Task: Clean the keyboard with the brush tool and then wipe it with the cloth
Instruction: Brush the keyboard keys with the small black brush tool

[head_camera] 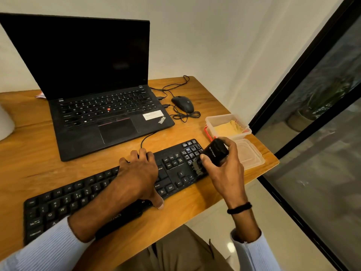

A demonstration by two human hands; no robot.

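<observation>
- At the near edge of the wooden table (29,153), I see both forearms coming in from below in pale ribbed sleeves. A dark band (239,208) sits on the right wrist.
- The black keyboard (64,200) lies slanted across the table in front of me, its left end nearest and its number pad furthest to the right.
- My left hand (137,173) lies palm-down across the middle of the keyboard with the fingers spread and loose. The fingertips reach the far edge and the thumb presses at the near edge; it clasps nothing.
- My right hand (224,169) is wrapped round the black brush tool (214,153), thumb on the near face and fingers over the top. The tool is tilted, and its dark bristles (198,166) touch the keys at the lower part of the number pad.
- Just right of the keyboard, a clear plastic lid (252,155) lies flat near the table's corner.
- Beyond the lid stands a clear plastic box (210,119) with the yellow cloth (227,128) folded inside it.
- Further back, an open black laptop (109,114) sits with a dark screen. A black wired mouse (182,104) is to its right, its cable looped on the table.
- At the far left edge there is a white rounded object (5,124); I cannot tell what it is.
- To the right runs a dark-framed window (312,133).
</observation>
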